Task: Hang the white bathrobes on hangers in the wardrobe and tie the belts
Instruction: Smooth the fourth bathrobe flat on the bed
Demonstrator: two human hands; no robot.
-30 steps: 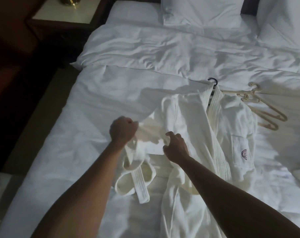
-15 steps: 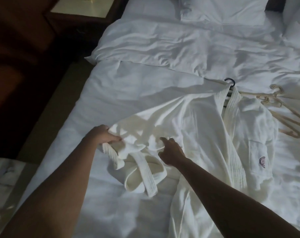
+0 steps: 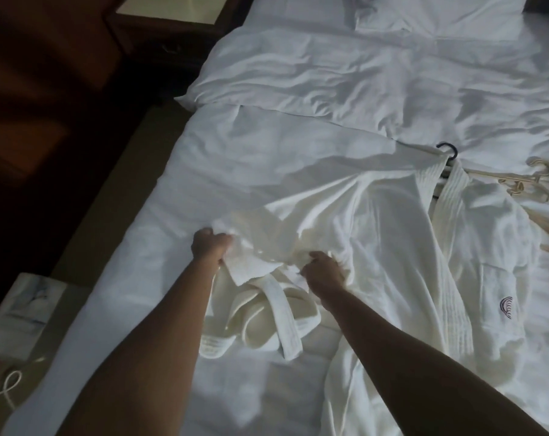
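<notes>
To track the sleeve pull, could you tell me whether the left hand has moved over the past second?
Yes. The left hand went leftward, away from the black hanger hook, gripping the bathrobe.

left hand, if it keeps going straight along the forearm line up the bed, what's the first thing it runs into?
The left hand already grips the bathrobe at its bunched sleeve end. Past that, bare sheet, then probably the folded-back duvet edge. Depth is unclear in one view.

Both hands, left hand (image 3: 210,247) and right hand (image 3: 325,268), grip the white cotton bathrobe (image 3: 392,234) spread on the white-sheeted bed (image 3: 235,158).
</notes>
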